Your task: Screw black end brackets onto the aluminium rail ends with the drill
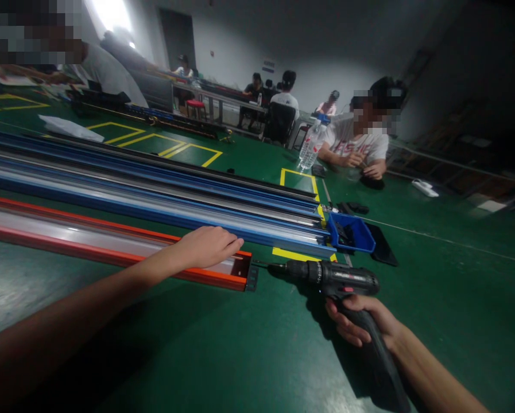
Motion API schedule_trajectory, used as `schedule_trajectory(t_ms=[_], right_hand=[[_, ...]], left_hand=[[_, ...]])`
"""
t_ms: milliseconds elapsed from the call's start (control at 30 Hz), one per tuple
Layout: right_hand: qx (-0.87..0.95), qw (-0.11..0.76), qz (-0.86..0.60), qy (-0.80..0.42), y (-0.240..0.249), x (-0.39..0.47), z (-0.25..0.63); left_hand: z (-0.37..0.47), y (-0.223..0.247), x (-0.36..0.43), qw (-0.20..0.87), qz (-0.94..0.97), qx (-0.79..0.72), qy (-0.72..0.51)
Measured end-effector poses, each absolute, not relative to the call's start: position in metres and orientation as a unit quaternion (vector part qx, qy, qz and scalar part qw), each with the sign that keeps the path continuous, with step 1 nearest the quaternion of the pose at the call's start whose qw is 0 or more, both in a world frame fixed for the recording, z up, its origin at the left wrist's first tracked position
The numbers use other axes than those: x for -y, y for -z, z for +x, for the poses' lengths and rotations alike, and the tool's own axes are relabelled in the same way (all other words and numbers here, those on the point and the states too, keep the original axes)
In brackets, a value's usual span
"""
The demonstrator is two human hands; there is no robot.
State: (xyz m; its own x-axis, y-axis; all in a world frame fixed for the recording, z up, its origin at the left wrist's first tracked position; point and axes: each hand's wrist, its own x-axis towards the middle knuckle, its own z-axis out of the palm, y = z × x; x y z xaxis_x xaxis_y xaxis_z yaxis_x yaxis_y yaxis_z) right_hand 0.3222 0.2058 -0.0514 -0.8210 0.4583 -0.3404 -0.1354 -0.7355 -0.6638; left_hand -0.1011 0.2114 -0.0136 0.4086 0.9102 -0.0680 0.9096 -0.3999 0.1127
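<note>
An orange-edged metal profile (123, 241) lies along the green table, with a black end cap (251, 278) at its right end. My left hand (209, 246) rests over the profile close to that end, its fingers pressed together; whether they grip the profile is hard to tell. In my right hand (356, 321) is a black cordless drill (347, 280), held by its handle and pointing left. The tip of its bit is at the end cap; whether it touches a screw is too small to tell.
Behind the orange profile lie several blue and black profiles (154, 198). A blue bin (360, 234) of dark parts stands beyond the drill, next to a dark flat object (382, 245). Bottles (311, 146) and a white packet (70, 128) are farther back. People sit across the table.
</note>
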Motion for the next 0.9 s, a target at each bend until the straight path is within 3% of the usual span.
schedule_trajectory(t_ms=[900], right_hand=[[0.322, 0.168, -0.227, -0.903, 0.0499, -0.2069, 0.3195]], left_hand=[[-0.0972, 0.0048, -0.2085, 0.072, 0.832, -0.550, 0.016]])
